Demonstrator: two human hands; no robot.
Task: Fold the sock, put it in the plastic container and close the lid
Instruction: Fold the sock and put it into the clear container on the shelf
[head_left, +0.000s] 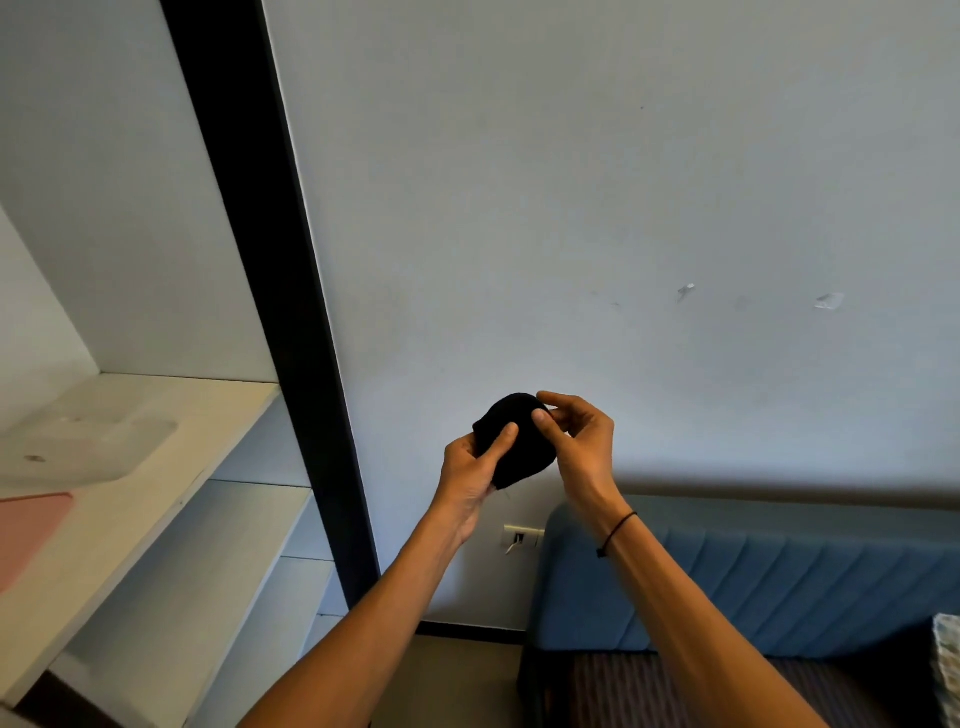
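I'm looking out from the head camera and I can't find a plastic container or lid that I'd swear to: on the shelf (156, 467) at far left there's a pale, translucent flat shape (88, 449), too washed out to name, and a pink slab (28, 530) cut off by the frame edge. Bottom right, a patterned scrap (948, 670) is clipped at the border, no telling what it is.

Now the sock (517, 441): black, bunched into a rounded lump, held up in the air in front of the pale wall (571, 182), above the blue headboard (753, 582). It's so dark I can't read any folds or seams in it; a thin thread seems to trail off its lower edge.

The grip: left hand (467, 475) is closed on the sock from below and the left side, thumb laid across its front, fingers hidden behind the fabric. Right hand (579, 441) pinches the upper right edge, thumb tip pressed on the front, forefinger curled over the top, the remaining fingers loosely bent and off the cloth. There's a dark cord bracelet (618, 532) on the right wrist.
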